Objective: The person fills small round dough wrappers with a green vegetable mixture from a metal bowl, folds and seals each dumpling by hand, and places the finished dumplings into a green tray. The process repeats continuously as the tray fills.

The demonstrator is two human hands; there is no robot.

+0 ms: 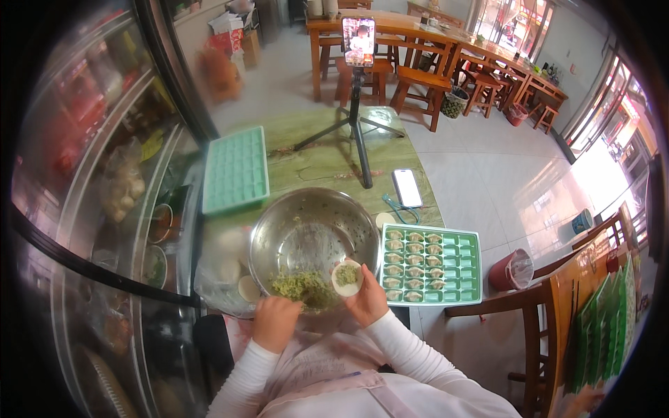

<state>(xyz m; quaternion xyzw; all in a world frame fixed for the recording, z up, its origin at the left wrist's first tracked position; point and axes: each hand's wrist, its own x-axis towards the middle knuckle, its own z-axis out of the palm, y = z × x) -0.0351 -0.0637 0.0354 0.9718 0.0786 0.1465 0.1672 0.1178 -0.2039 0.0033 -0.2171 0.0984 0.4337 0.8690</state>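
Observation:
My right hand holds a round dough wrapper with green filling on it, over the right side of a large steel bowl. My left hand is at the bowl's near left rim, fingers curled down by the chopped green filling; whether it grips anything is hidden. Right of the bowl lies a green compartment tray with rows of folded dumplings in its left columns. More round wrappers lie left of the bowl beside a clear plastic bag.
A second green compartment tray lies at the back left of the table. A phone on a black tripod stands behind the bowl. Another phone lies near the right edge. A glass-fronted cabinet borders the left side.

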